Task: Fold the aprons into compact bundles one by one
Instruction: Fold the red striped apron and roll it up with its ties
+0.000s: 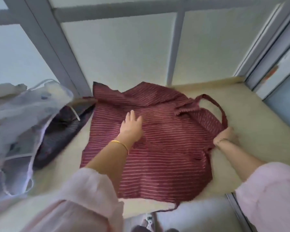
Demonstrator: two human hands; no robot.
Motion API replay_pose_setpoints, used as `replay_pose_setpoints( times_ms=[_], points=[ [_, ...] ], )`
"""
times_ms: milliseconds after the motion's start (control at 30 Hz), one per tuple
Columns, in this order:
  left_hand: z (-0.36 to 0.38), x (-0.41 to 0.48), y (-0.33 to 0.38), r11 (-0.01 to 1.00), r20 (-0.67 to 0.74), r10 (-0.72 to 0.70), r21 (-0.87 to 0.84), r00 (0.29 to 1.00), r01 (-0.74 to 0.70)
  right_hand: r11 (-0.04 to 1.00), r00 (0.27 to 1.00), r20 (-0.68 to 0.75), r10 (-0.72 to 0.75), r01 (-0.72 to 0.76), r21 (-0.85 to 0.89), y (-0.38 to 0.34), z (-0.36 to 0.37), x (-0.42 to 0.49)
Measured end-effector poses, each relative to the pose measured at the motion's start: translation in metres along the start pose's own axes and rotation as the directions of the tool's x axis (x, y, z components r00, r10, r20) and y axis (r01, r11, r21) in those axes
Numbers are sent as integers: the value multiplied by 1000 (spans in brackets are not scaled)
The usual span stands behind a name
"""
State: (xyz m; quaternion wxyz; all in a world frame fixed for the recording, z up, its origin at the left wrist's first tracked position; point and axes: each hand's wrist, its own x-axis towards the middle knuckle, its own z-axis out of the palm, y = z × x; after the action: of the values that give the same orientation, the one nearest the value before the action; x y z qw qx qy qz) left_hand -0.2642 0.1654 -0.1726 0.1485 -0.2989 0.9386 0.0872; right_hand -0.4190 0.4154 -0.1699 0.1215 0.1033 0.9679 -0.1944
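Observation:
A dark red apron (pixel 157 148) with thin pale stripes lies spread over a cream surface (pixel 244 118). Its neck loop (pixel 216 106) curves off to the right. My left hand (pixel 132 126) lies flat on the middle of the cloth, fingers straight and spread. At the apron's right edge, near the base of the neck loop, my right hand (pixel 226 136) grips the cloth with curled fingers. A tie strap (pixel 167 209) trails off the apron's near edge.
On the left lies a pale, sheer apron with white straps (pixel 23 124), partly covering a dark striped apron (pixel 62 129). Frosted window panes with grey frames (pixel 176 47) rise behind the surface. The surface's near edge drops off at the bottom.

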Motion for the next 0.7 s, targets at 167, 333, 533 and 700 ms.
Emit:
replay_pose_setpoints(
  times_ms=[167, 333, 533, 700],
  points=[
    [13, 31, -8, 1000, 96, -21, 14, 995, 19, 837, 872, -60, -485, 444, -320, -44, 26, 9],
    [15, 61, -7, 997, 251, -61, 67, 966, 46, 639, 673, 325, -665, 737, -219, -88, 64, 0],
    [30, 65, -3, 963, 431, -170, 264, 886, 57, 507, 651, 465, -600, 759, -408, -88, 98, 6],
    [46, 30, 21, 870, 584, -241, 485, 775, -94, 475, 729, 458, -509, 681, -557, -126, 88, 9]
  ],
)
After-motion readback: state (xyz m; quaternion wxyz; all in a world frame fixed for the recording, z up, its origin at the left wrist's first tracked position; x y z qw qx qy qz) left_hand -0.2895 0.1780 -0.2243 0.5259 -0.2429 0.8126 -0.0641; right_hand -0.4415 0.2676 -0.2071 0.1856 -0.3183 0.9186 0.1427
